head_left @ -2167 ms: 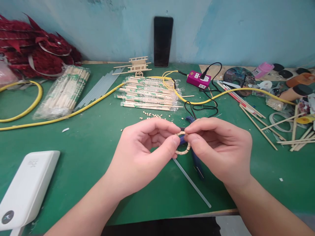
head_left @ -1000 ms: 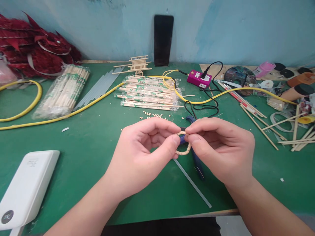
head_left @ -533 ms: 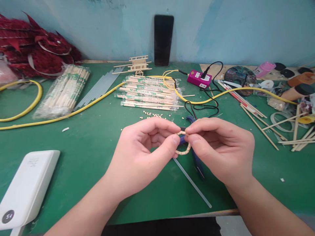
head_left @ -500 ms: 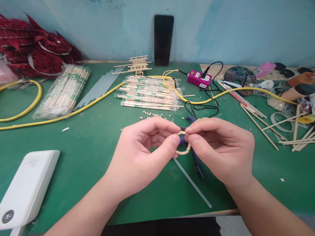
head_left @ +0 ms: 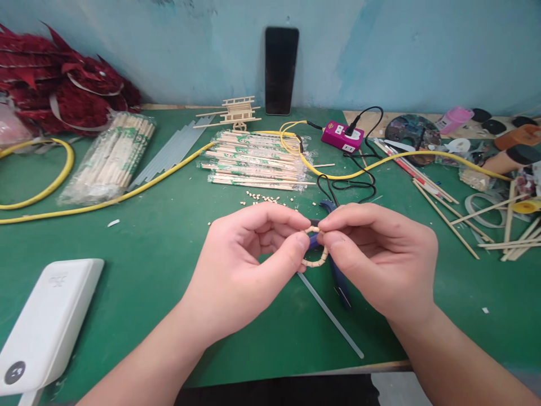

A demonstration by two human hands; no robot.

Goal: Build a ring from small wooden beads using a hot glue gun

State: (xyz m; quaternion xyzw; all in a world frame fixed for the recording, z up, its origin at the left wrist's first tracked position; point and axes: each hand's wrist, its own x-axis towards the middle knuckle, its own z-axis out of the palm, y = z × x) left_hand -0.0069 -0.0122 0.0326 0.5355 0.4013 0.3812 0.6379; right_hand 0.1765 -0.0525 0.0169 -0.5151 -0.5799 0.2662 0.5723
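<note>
Between my two hands is a small ring of short wooden pieces (head_left: 315,263), held above the table. My left hand (head_left: 249,265) pinches its left side between thumb and fingertips. On the opposite side, my right hand (head_left: 376,256) grips it the same way. The fingertips hide parts of the ring. Below it lies a blue-handled tool (head_left: 339,285), partly covered by my right hand. A translucent glue stick (head_left: 332,316) rests on the green table, its far end under my left hand. Tiny cut wood pieces (head_left: 264,198) are scattered just beyond my hands.
Wrapped chopsticks (head_left: 257,160) lie behind the hands, with a small wooden cart model (head_left: 239,113) beyond. A yellow cable (head_left: 169,169) crosses the table near a purple power socket (head_left: 341,137). A white power bank (head_left: 51,321) sits left; loose sticks (head_left: 515,242) lie right.
</note>
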